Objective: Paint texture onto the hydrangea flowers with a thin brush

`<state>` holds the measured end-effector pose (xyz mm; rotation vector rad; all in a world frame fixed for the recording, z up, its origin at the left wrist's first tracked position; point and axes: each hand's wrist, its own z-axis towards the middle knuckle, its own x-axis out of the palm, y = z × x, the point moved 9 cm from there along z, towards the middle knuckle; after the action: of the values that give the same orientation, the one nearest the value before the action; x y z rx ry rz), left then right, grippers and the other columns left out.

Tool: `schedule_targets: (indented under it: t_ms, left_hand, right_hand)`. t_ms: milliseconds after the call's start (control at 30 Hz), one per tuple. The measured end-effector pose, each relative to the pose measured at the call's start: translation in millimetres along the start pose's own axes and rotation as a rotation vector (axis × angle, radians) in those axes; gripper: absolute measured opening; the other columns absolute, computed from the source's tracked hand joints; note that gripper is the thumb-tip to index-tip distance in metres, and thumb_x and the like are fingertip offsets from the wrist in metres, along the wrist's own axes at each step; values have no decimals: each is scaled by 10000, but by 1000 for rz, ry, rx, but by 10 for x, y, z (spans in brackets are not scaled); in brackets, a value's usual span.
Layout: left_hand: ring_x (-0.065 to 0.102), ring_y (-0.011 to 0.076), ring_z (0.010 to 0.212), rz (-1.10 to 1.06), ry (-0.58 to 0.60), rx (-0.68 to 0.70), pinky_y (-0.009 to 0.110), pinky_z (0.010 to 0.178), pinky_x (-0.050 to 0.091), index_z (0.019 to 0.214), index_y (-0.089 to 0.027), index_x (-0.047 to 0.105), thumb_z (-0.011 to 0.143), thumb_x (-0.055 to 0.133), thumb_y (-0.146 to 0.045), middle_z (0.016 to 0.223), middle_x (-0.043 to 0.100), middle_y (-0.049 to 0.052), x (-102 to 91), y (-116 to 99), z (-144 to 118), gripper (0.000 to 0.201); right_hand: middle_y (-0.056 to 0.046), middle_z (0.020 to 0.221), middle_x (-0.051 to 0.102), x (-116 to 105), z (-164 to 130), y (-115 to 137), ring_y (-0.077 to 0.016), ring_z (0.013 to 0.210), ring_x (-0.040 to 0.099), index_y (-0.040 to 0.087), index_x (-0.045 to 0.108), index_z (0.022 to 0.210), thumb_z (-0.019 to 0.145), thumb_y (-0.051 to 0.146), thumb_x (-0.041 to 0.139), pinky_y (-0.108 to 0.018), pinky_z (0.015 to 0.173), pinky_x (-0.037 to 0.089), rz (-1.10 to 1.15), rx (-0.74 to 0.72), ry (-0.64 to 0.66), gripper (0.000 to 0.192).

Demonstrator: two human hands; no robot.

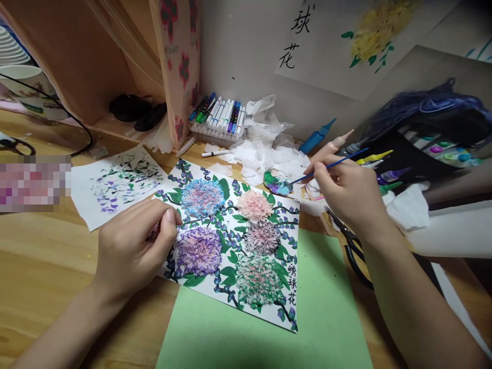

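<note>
Meanwhile right hand (348, 189) pinches thin blue paintbrush (334, 164) over textured flower painting (234, 241).

Front left: bare table (42, 256) is left open.
Back: blocked by marker tray (217, 120) and crumpled tissue (265, 154).
Right: crowded by scissors (351, 246) and paint tubes (378, 164).

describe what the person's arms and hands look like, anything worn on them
Both forearms are bare right to the lower edge of the picture, with no sleeves showing. The left hand and the right hand wear no gloves, and no rings, watch or bracelet can be seen. The fingernails that show look short and unpainted. No markings show on either arm.
</note>
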<state>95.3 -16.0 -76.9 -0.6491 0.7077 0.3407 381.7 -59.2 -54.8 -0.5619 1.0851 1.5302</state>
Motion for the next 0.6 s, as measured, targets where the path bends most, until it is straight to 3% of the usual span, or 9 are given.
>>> schedule_targets:
  t_ms: [100,300,600]
  left_hand:
    - [512,92,567,-2,-5,-8,240,562,375,666,-200,536,835,466,-145,601,550,-38,9,10,-3,191]
    - [496,96,549,-4,0,-11,249,546,364,657,-195,543,840,470,-152,584,541,-35,13,6,-11,202]
    - [483,100,559,36,23,-40,256,563,362,654,-184,550,852,449,-158,581,527,-26,6,10,-20,224]
  right_hand:
    - [-34,766,655,-24,-73,197,-190,717,584,241,632,772,921,305,416,-334,665,415,182,-1,7,270]
    - [-19,820,638,300,-278,738,-159,792,572,226,622,890,909,216,433,-304,705,426,374,-245,231,190]
    - [-14,828,624,451,-323,725,-137,813,560,213,611,904,906,181,441,-276,722,426,385,-300,268,173]
